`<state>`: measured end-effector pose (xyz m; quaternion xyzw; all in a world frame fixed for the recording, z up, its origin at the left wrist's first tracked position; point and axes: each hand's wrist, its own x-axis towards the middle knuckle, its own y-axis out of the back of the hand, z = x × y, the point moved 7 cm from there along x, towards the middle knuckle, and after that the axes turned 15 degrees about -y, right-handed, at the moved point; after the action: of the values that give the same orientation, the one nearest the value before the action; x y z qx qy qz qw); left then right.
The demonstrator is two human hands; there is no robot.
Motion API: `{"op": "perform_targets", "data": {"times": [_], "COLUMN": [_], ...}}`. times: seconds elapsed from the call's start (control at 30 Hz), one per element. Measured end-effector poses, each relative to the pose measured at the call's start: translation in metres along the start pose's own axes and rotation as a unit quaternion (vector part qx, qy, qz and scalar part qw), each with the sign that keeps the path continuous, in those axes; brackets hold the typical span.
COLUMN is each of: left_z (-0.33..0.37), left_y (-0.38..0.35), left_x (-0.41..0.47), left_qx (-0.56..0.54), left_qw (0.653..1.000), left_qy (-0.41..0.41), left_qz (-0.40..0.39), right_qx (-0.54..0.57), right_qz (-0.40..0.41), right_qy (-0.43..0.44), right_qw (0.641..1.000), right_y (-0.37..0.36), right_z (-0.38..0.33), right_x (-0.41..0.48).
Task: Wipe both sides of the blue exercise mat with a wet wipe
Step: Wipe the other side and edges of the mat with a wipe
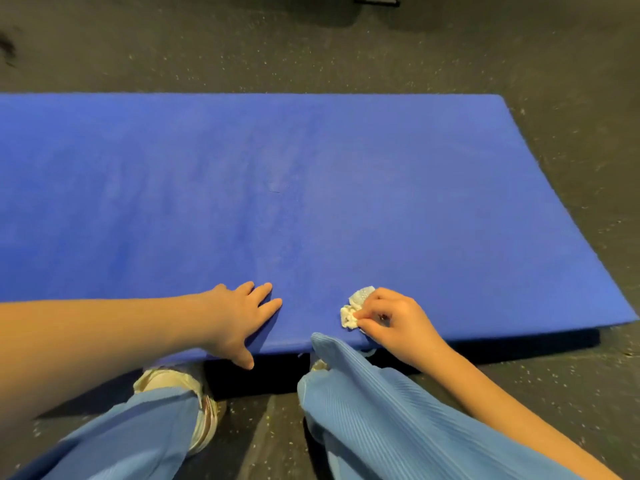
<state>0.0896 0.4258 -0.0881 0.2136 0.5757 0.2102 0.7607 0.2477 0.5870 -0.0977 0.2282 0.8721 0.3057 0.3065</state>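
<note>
One blue mat [311,185] lies flat, surface faintly streaked; at its near edge left hand [239,317] rests flat, fingers straight, right hand [394,320] pinches crumpled wet wipe [353,308].

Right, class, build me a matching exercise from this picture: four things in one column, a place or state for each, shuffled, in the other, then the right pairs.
Column one
1. left hand
2. right hand
3. wet wipe
4. blue mat

Column two
a. lies spread on the speckled floor
b. white and crumpled, close to the mat's near edge
c. fingers straight, rests flat on the mat
d. pinches the wipe

Pairs: 1-c, 2-d, 3-b, 4-a
</note>
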Motion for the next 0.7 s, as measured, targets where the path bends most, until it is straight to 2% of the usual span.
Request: {"op": "perform_targets", "data": {"times": [0.1,0.17,0.33,0.47,0.57,0.7], "left_z": [0.003,0.008,0.006,0.013,0.013,0.009], "left_y": [0.006,0.004,0.005,0.004,0.003,0.011], "left_x": [0.003,0.005,0.004,0.006,-0.002,-0.016], "left_qx": [-0.016,-0.019,-0.033,-0.013,-0.014,0.002], "left_qw": [0.999,0.996,0.990,0.993,0.994,0.989], "left_qy": [0.015,0.033,0.050,0.053,0.056,0.063], "left_qz": [0.043,0.080,0.128,0.105,0.088,0.131], "right_qx": [-0.038,-0.068,-0.172,-0.281,-0.271,-0.203], "right_qz": [0.072,0.102,0.055,0.053,0.106,0.135], "right_qy": [-0.007,0.021,0.133,0.183,0.200,0.215], "right_qw": [0.997,0.992,0.975,0.940,0.936,0.946], "right_y": [0.011,0.011,0.012,0.008,0.004,0.019], "right_z": [0.004,0.002,0.004,0.014,0.012,-0.004], "right_x": [0.001,-0.002,-0.019,-0.027,-0.024,-0.016]}}
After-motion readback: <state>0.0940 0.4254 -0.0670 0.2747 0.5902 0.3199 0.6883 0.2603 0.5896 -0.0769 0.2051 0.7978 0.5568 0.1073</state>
